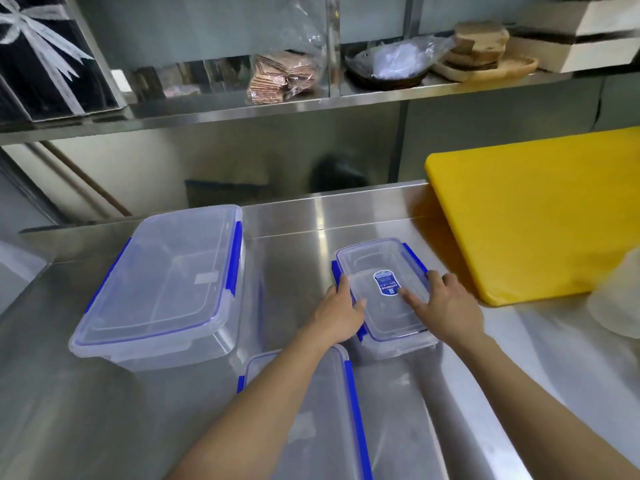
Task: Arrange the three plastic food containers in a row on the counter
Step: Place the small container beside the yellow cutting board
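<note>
Gripping small container (382,289) w/ both hands, approx center of steel counter (294,244). Left hand (341,311) wrapping its left long edge, thumb lying over lid, fingers curling down by blue clip. Right hand (446,303) pressing on right edge, index finger stretching across lid toward blue-white label (387,282), other fingers hooking over rim at 3 o'clock side. Lid on, clips down.

Sitting at 9 o'clock from small container, well apart: large container (162,285), clear w/ blue clips, lid on, nothing touching it. Lying at 6 o'clock, near bottom edge of view: medium container (311,427), same type, partly hidden under left forearm, its far corner just beside small container's near-left corner; touching or not, cannot tell.

Leaning at 2 o'clock: yellow cutting board (540,209), tilted up vs back wall, lower corner resting on counter near right hand. Showing at 3 o'clock edge: blurry white object (616,299), unclear what.

Running across 12 o'clock: metal shelf (311,105) holding bagged crackers (280,77), dark bowl w/ plastic bag (391,67), wooden boards (485,53), black box w/ white ribbon (45,60) at 10 o'clock.
</note>
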A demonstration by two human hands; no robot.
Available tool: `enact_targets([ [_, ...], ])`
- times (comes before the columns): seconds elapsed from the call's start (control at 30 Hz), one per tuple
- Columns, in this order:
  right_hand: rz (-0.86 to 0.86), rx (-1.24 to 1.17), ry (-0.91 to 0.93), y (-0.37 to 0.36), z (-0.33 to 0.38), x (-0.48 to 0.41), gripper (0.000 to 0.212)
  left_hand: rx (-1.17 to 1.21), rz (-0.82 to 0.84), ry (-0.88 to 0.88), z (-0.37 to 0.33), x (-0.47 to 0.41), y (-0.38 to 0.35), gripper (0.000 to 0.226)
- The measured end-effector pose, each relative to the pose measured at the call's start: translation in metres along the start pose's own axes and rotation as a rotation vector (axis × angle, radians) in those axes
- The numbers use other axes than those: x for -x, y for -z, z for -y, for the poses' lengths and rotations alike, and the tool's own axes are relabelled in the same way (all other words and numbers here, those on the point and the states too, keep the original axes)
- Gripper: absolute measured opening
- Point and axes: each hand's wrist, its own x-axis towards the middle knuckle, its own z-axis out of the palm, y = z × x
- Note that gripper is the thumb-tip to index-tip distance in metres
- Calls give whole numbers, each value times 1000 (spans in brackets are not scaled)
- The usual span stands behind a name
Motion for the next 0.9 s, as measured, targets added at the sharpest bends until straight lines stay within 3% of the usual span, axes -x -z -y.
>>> enact_targets([
  [0.1,-77,-85,195,5,-10,9,91,-50,39,-35,-5,3,-1,99],
  [0.2,51,-129,465,10,-20,17,98,-203,141,-57,-10,8,-1,126],
  [0.37,150,-1,564,4,-25,17,92,-245,189,-78,-12,7,-3,133],
  [0.57,177,-27,547,10,-38,-8,105,-215,170,-142,-18,-21,2,129],
  [0.67,187,-72,482,6,-46,-35,113,-229,52,-245,-31,-45,1,110],
  [0.77,212,-96,439,8,-49,-64,85,-241,-50,-299,-47,-68,-7,83],
  [0.9,246,-86,411,11,-54,-92,70,-241,-57,-301,-59,-96,-15,79],
])
